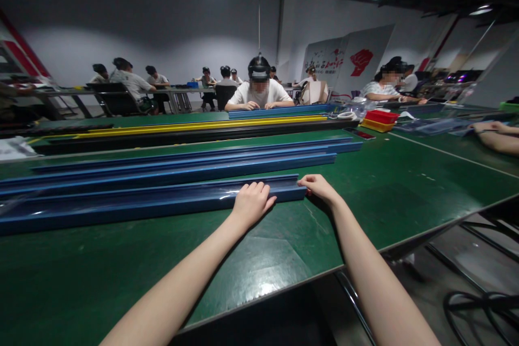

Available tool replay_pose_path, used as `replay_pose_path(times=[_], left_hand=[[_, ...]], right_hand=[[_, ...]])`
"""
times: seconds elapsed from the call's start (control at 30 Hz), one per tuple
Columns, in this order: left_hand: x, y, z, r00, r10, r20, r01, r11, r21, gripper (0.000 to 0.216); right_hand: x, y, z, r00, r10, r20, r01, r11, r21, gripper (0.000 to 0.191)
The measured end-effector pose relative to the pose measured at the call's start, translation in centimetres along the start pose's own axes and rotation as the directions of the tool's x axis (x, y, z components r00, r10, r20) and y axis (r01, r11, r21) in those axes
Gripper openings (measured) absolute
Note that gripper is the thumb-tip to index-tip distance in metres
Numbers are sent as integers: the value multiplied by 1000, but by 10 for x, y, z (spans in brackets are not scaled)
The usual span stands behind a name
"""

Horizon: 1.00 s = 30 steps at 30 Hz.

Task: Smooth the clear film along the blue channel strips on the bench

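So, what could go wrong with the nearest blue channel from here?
The right hand is at the end of the nearest blue channel, so an edge might scrape it. With the left hand on top, a push away could slide that channel into the blue channel behind it.

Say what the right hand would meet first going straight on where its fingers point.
Most likely the end of the nearest blue strip; the right hand points left at it and may already touch it, though depth is unclear.
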<state>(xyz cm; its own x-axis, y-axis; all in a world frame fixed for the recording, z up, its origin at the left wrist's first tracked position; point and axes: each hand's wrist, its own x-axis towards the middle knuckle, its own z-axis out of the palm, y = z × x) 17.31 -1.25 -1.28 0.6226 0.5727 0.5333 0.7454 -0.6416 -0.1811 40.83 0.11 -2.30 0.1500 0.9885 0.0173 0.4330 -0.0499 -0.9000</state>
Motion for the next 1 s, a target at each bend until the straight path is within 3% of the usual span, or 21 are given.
replay_pose_path(times=[0.4, 0.7, 1.0], left_hand=[[5, -12, -5, 993, -8, 120, 13, 999, -41, 36], [3, -13, -1, 997, 2, 81, 4, 998, -68, 34], [3, -12, -1, 997, -15, 71, 21, 996, -83, 35]], right_hand=[[5, 6, 3, 1000, -15, -6, 15, 1000, -7, 21], [6, 5, 3, 1000, -6, 4, 6, 1000, -13, 19], [0, -2, -7, 999, 42, 33, -45, 994, 104, 14]])
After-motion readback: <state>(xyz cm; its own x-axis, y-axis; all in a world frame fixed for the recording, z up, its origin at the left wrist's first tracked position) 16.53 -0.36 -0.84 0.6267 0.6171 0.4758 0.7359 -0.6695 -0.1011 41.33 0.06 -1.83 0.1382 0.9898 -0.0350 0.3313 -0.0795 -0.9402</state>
